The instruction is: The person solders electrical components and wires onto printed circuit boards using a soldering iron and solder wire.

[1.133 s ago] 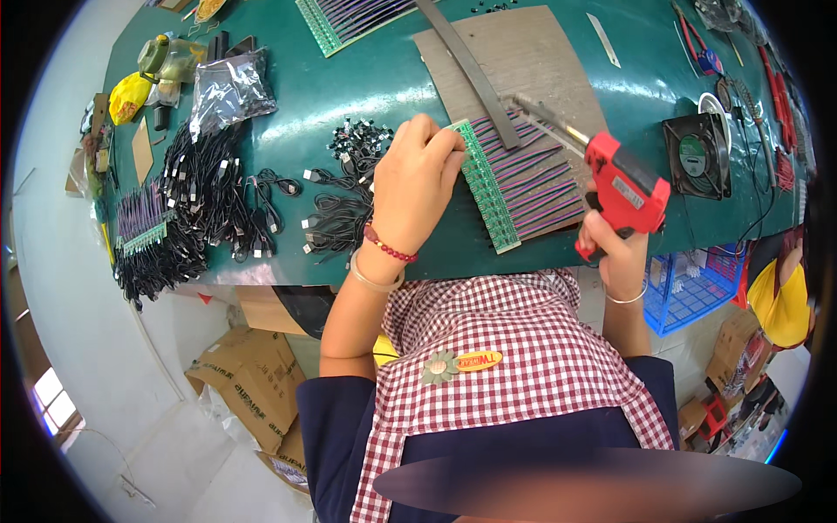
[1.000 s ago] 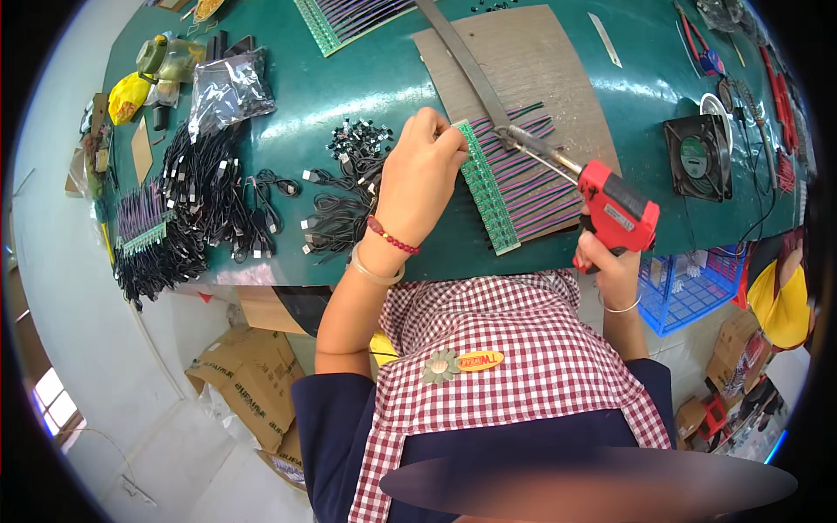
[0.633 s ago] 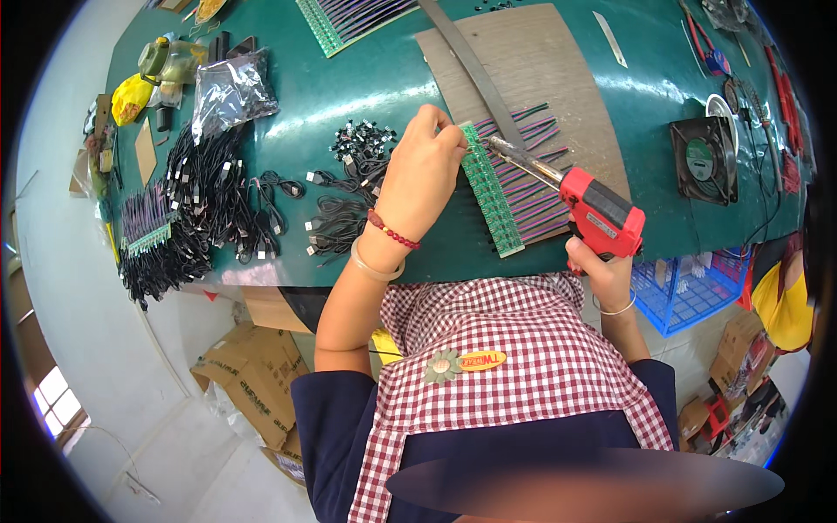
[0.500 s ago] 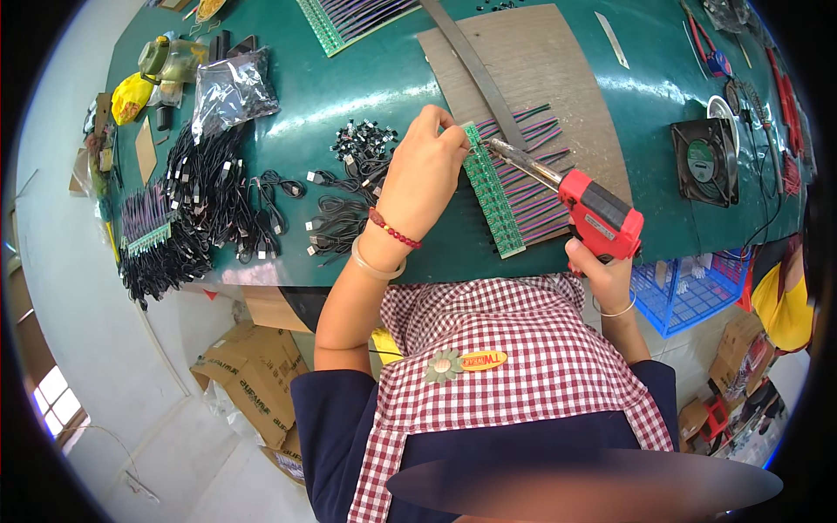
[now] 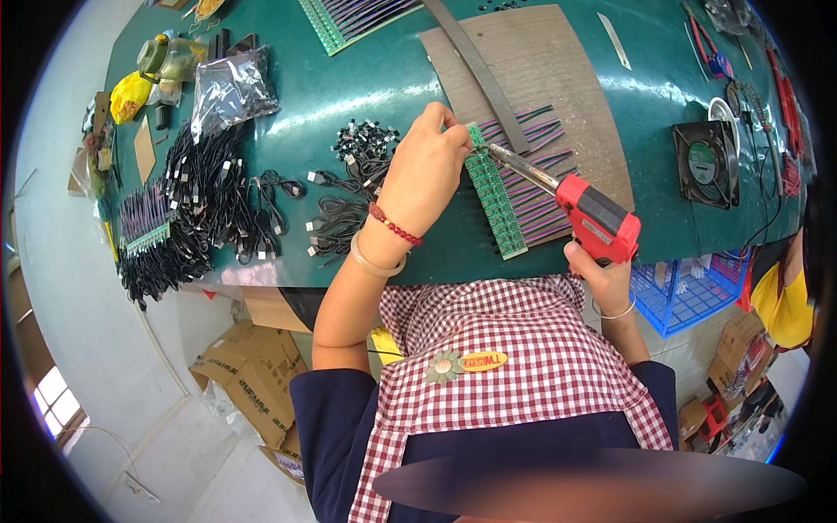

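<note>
Since the earliest frame, the soldering gun (image 5: pixel 602 218) has swung left and nearer, its tip moving from above the wires (image 5: pixel 542 206) to the far end of the board (image 5: pixel 498 202). Its red body has come slightly nearer too, while the board lies almost unchanged.

The person's right hand (image 5: pixel 602 272) grips the gun's handle, with the barrel pointing left and far. Whether the tip touches the board is too small to tell. The left hand (image 5: pixel 427 166) is closed in a pinch just beside the tip, at the board's far left corner; what the fingertips hold cannot be made out.

The green board lies slantwise near the middle of the desk (image 5: pixel 654 131), its purple and black wires spreading right, partly over a brown sheet (image 5: pixel 567 78). A metal bar (image 5: pixel 475 65) crosses the sheet, its near end resting over the farther wires.

Left of the left hand are coiled cables (image 5: pixel 336 225) and, farther off, a pile of small parts (image 5: pixel 362 139). Farther left lies a large cable heap (image 5: pixel 205 187), with a plastic bag (image 5: pixel 231 91) beyond it. A second board (image 5: pixel 324 28) lies at the far side. To the right stands a black fan (image 5: pixel 704 163).
</note>
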`<action>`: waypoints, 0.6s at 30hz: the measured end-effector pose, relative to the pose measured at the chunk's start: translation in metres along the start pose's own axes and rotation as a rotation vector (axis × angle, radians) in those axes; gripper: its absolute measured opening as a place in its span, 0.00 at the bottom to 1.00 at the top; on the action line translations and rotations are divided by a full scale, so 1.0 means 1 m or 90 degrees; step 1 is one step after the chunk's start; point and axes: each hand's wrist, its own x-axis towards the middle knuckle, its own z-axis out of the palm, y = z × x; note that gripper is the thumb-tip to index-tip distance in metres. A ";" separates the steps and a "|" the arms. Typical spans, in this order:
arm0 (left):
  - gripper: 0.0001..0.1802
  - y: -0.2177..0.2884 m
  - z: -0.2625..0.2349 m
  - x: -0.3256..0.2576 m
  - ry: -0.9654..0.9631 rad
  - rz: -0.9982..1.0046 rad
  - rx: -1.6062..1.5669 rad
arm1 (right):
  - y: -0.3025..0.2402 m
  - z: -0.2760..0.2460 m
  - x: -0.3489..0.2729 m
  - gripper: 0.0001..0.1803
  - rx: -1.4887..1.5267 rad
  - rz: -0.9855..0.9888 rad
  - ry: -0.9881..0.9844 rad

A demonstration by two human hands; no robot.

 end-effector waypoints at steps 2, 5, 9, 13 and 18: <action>0.02 0.000 -0.001 0.001 -0.004 0.000 0.004 | 0.000 0.000 0.000 0.11 -0.005 -0.004 -0.002; 0.02 0.000 -0.001 0.002 -0.011 -0.001 0.010 | -0.002 0.001 -0.001 0.12 0.002 0.001 0.001; 0.02 0.001 0.000 0.001 -0.010 -0.008 0.006 | -0.003 0.002 -0.004 0.14 0.024 0.005 0.030; 0.02 0.002 0.000 0.000 -0.003 -0.012 0.008 | -0.005 0.003 -0.004 0.14 0.029 0.005 0.023; 0.02 0.003 0.001 -0.002 0.012 -0.020 -0.008 | -0.005 0.003 -0.003 0.13 0.022 0.002 0.014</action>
